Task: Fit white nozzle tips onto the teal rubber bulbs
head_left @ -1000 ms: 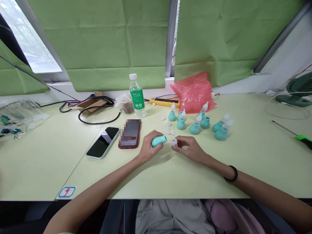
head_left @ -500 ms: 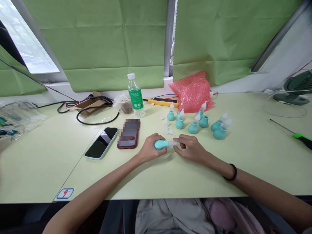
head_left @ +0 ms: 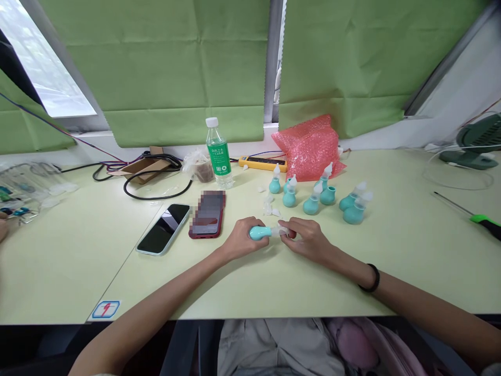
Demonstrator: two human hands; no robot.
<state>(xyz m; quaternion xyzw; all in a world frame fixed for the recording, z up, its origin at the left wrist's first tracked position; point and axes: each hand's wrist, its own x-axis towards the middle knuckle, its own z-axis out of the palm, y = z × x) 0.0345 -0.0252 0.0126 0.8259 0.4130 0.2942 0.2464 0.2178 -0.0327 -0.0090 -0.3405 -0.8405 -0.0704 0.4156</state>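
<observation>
My left hand point(head_left: 245, 240) is closed around the teal bulb of a nasal aspirator point(head_left: 260, 233), which lies sideways above the table. At its clear nozzle point(head_left: 277, 231), my right hand point(head_left: 307, 237) pinches the tip end between thumb and fingers. The bulb and the nozzle are joined in a line; the tip itself is partly hidden by my right fingers. Beyond my hands stand several more teal aspirators point(head_left: 311, 204), most with clear nozzles and white tips. One teal bulb point(head_left: 327, 195) among them has an open neck. Small white translucent pieces point(head_left: 270, 206) lie just past my hands.
Two phones, one light-cased point(head_left: 163, 230) and one red-cased point(head_left: 207, 214), lie left of my hands. Behind are a water bottle point(head_left: 219, 159), a yellow tool point(head_left: 262, 163) and a red bubble-wrap bag point(head_left: 309, 149). A screwdriver point(head_left: 479, 220) rests far right. Another person's hand point(head_left: 3, 228) shows at the left edge.
My hands keep the same hold on the aspirator, with only a slight shift of the right fingers at the nozzle. Another person's hand has appeared at the left edge.
</observation>
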